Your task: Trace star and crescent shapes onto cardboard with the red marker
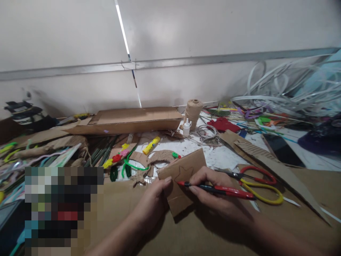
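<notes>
The left hand and right hand are close together but not touching, both at a small cardboard piece lying on a larger cardboard sheet near the front of the table. The left hand holds the piece's lower left edge; the right hand grips a red-and-black pen, its tip at a drawn star outline. The piece looks light and stiff, best steadied flat by an edge. Red-and-yellow scissors lie just beside the right hand.

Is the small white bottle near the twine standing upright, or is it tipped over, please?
Upright: the white bottle stands on its base with its pointed nozzle upward, beside the spool of jute twine.
</notes>
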`<state>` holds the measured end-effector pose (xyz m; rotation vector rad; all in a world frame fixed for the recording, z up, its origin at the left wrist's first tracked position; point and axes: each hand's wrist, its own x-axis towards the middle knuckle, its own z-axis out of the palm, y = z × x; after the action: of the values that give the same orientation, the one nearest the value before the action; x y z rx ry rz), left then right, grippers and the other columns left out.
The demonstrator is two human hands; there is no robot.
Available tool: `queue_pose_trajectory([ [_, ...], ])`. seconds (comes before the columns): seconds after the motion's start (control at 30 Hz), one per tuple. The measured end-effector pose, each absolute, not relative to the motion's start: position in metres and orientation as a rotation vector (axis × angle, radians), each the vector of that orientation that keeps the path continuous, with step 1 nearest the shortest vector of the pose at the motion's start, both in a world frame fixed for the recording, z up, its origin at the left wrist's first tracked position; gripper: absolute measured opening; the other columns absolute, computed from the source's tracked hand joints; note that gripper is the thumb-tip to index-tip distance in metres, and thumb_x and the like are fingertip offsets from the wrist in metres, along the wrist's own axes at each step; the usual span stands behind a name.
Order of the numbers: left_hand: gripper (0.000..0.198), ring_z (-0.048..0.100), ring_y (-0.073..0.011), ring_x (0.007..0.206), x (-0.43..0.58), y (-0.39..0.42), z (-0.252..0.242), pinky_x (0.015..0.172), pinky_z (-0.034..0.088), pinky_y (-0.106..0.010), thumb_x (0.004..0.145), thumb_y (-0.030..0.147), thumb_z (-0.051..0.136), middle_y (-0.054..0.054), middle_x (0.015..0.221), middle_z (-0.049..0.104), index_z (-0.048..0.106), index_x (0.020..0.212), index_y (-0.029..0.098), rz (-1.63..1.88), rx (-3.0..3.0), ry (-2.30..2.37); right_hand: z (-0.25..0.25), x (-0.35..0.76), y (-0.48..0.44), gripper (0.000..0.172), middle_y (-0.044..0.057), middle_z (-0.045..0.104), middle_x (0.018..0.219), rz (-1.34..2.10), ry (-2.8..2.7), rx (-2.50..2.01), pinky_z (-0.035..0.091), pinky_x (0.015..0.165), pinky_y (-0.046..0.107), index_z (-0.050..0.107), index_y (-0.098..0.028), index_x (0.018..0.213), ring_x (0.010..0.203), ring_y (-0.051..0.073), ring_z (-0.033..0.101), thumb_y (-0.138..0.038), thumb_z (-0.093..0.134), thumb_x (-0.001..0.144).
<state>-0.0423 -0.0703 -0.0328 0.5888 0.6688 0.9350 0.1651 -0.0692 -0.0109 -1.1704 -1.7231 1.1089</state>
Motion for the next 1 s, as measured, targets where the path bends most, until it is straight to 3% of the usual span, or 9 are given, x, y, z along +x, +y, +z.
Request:
queue_pose_trajectory([
  [0.6, 0.056, 0.077, -0.0388, 0.103, -0.0421, -0.0697, -0.0308, 0.095, 0.057, -0.045, 0.081, 0.045, 0.086, -0.018, 0.101, 0.083, 0.077, 0.122, 0.009, 0.931, 0.571, 0.693, -0.0141, 0.1669, -0.0723, 0.025, -0.002, 0.067, 0.069, 1.121, -1.697, -1.212, 0.038, 0.053, 0.027, 0.067, -0.023, 0.081, 0.061, 0.016, 0.057, -0.04, 0.072, 0.099],
  [1.0, 0.063, 0.077, -0.0389, 0.104, -0.0437, -0.0696, -0.035, 0.095, 0.058, -0.045, 0.079, 0.048, 0.087, -0.018, 0.102, 0.083, 0.076, 0.128, 0.009, 0.925, 0.565, 0.715, -0.0176, 0.1717, -0.0685, 0.023, -0.002, 0.068, 0.074, 1.017, -1.791, -1.215, 0.042, 0.059, 0.03, 0.065, -0.025, 0.081, 0.067, 0.018, 0.059, -0.036, 0.068, 0.1],
])
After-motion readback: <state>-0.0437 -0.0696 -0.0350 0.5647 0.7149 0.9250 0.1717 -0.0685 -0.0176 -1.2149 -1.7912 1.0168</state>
